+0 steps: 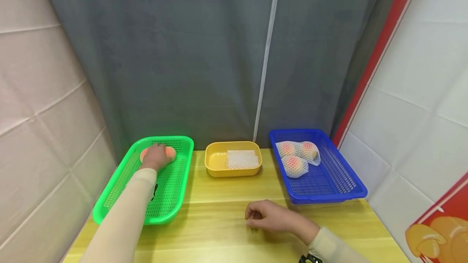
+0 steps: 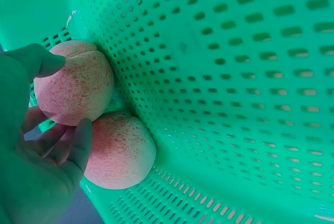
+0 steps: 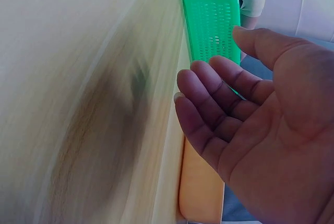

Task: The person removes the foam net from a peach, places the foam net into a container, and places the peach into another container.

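Observation:
My left hand (image 1: 155, 157) is inside the green basket (image 1: 175, 210), near its back. In the left wrist view, its thumb and fingers grip a pinkish peach (image 2: 78, 85). A second peach (image 2: 122, 151) lies against that one, close to the basket wall, and my fingertips come near it. Over the front of the table, my right hand (image 1: 268, 216) is held with loosely curled fingers and nothing in them. The right wrist view shows its bare palm and fingers (image 3: 209, 93). From the head view, my left hand partly covers the peaches.
A small yellow basket (image 1: 215, 172) stands at the back middle with white foam netting (image 1: 242, 159) in it. To the right, a blue basket (image 1: 329, 198) contains three peaches in white foam nets (image 1: 294, 166). A grey curtain (image 1: 183, 52) hangs behind the wooden table (image 1: 204, 230).

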The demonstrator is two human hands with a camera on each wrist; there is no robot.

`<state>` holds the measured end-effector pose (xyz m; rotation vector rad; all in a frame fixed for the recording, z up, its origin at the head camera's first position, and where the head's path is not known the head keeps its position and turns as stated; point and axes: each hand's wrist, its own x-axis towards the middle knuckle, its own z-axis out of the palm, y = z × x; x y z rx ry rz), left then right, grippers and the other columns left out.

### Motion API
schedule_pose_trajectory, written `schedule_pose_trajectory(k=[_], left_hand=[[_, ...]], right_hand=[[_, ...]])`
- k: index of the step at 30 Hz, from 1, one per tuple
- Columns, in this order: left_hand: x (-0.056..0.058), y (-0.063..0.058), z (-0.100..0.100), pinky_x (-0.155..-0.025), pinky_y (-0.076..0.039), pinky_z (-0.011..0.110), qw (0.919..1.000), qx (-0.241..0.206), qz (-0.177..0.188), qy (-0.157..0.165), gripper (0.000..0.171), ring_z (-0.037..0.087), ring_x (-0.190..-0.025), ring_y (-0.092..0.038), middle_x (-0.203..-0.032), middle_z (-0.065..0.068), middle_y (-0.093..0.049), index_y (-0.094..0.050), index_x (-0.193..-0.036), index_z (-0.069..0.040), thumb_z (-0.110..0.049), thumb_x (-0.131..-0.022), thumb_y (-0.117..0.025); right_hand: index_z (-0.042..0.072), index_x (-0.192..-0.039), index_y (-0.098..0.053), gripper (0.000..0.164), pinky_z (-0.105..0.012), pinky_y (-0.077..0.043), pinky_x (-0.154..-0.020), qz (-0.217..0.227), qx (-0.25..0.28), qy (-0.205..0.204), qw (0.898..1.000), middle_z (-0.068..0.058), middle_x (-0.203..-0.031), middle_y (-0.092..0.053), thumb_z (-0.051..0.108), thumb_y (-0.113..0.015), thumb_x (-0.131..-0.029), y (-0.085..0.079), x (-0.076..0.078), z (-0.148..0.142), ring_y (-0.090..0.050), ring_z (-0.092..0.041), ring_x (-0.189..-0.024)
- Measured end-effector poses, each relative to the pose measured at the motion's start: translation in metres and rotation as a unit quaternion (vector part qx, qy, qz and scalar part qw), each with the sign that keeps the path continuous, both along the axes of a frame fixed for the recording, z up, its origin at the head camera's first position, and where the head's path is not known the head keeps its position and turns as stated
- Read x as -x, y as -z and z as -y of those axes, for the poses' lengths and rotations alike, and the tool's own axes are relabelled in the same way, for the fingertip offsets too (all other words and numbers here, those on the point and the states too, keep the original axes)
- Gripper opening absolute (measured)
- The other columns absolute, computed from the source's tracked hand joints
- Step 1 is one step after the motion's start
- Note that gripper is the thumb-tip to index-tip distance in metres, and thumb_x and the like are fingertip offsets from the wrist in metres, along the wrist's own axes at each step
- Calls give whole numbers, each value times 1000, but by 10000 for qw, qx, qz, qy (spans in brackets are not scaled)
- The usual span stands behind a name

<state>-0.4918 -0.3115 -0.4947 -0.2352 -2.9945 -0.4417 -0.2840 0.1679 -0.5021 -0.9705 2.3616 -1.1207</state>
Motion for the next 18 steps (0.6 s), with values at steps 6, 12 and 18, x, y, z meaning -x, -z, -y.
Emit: schedule_pose_trajectory(k=[6,12,18], left_hand=[[-9,-6,-2,-113,-43,74,9999,-16,-85,-80,64,65,-138,-46,-148,46,-47,-49,-148,19,-26,-105,-65],[-13,-29,-6,-115,-41,74,9990,-424,-110,-93,62,64,-141,-43,-151,44,-45,-52,-150,16,-25,-105,-59],[-26,-56,-24,-113,-44,72,9960,-887,-93,79,58,59,-144,-46,-161,37,-37,-54,-153,7,-32,-110,-56]], right_hand=[[8,-111,-75,12,-24,-57,-75,-33,32,-34,10000,12,-90,-70,20,-77,-106,1,1,-1,-64,-2,-82],[10,-112,-75,13,-25,-58,-77,-85,6,18,10000,12,-92,-70,22,-76,-107,-1,7,-4,-64,-3,-83],[15,-109,-74,5,-25,-57,-75,-207,-66,193,9996,12,-92,-70,19,-75,-107,-1,9,-5,-63,-3,-83]])
